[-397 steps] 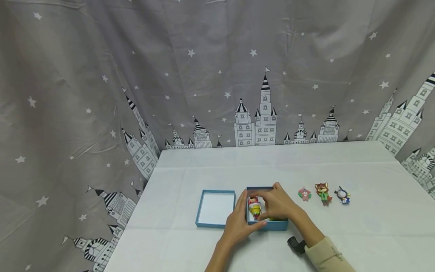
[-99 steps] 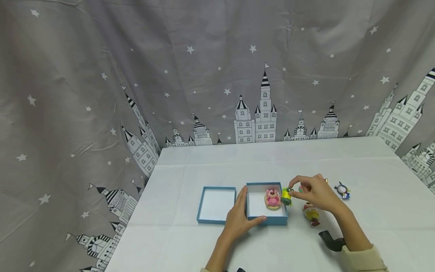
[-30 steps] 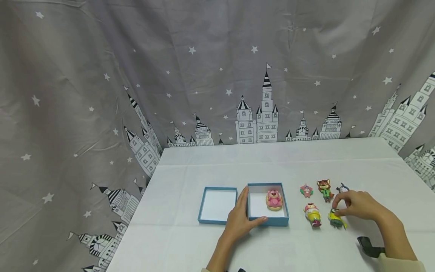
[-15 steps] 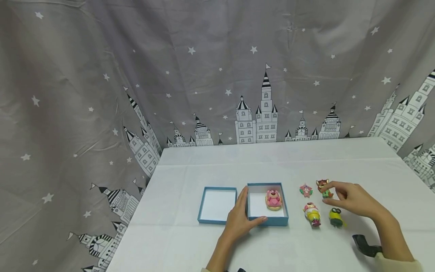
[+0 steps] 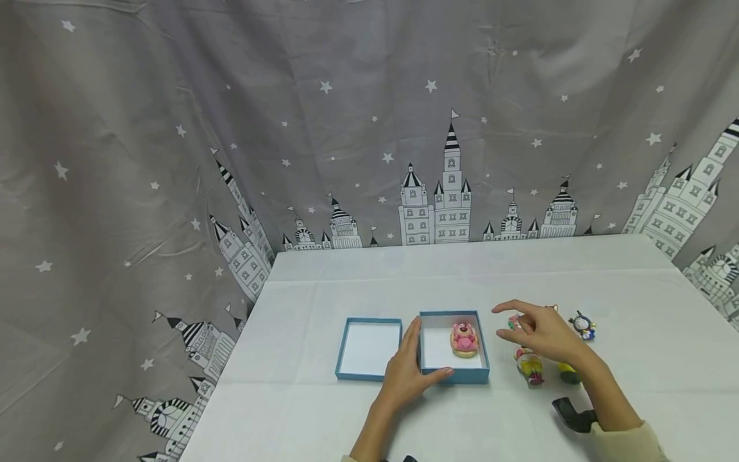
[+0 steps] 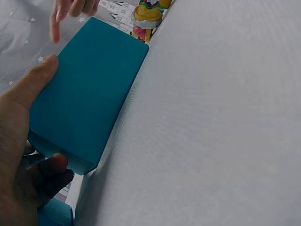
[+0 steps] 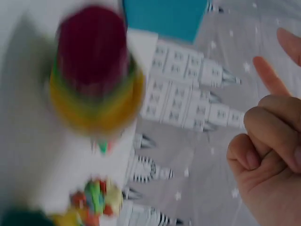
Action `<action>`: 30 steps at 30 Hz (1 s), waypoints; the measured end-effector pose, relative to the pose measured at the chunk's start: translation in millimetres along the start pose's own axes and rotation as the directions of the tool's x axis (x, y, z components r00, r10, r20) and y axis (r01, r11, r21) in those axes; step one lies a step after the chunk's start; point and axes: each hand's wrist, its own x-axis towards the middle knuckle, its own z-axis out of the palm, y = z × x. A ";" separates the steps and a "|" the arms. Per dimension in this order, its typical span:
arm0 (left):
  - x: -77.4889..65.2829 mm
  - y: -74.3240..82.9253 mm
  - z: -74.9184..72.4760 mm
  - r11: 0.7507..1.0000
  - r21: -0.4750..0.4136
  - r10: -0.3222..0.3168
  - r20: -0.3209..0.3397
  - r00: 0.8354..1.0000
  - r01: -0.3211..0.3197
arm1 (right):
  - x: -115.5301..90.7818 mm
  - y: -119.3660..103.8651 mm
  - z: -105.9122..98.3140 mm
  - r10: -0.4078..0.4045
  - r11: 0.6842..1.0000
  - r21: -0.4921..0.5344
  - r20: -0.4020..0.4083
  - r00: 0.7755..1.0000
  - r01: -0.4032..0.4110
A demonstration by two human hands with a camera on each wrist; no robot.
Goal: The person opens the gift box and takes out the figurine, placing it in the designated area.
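Note:
My left hand [image 5: 403, 369] steadies a blue box [image 5: 454, 376] at its near left corner, fingers along the left wall and thumb at the front wall. In the left wrist view the box's outer wall [image 6: 89, 89] sits between thumb and fingers. Inside the box, toward its right side, lies a pink bear figurine [image 5: 464, 341]. Just right of the box hovers my right hand [image 5: 545, 333], thumb and index finger spread apart with nothing between them, the other fingers bent. Beneath it, a figurine with a yellow body [image 5: 530, 367] lies on the table; a small pink-and-green figurine [image 5: 514, 322] is partly covered.
A blue-edged lid [image 5: 369, 373] lies left of the box, white inside up. Right of my hand are a dark blue-and-white figurine [image 5: 583, 326] and a yellow-green figurine [image 5: 568, 373], partly behind my wrist. A grey castle-print curtain [image 5: 346, 128] hangs behind the table.
Over the last second my right hand let go of the yellow-green figurine and moved left toward the box. Earlier, that figurine and the yellow-bodied one came out of the box. My left hand stayed put.

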 end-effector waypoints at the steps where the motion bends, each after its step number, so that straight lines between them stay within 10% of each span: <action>1: 0.0 -0.1 0.0 1.000 0.001 -0.002 0.002 1.000 0.002 | 2.3 -1.5 4.7 -0.018 1.000 0.003 0.004 1.000 0.018; 30: -0.5 -0.4 -0.8 1.000 0.017 0.024 -0.003 1.000 -0.024 | 24.2 1.7 69.7 0.073 0.997 -0.002 0.103 0.992 -0.073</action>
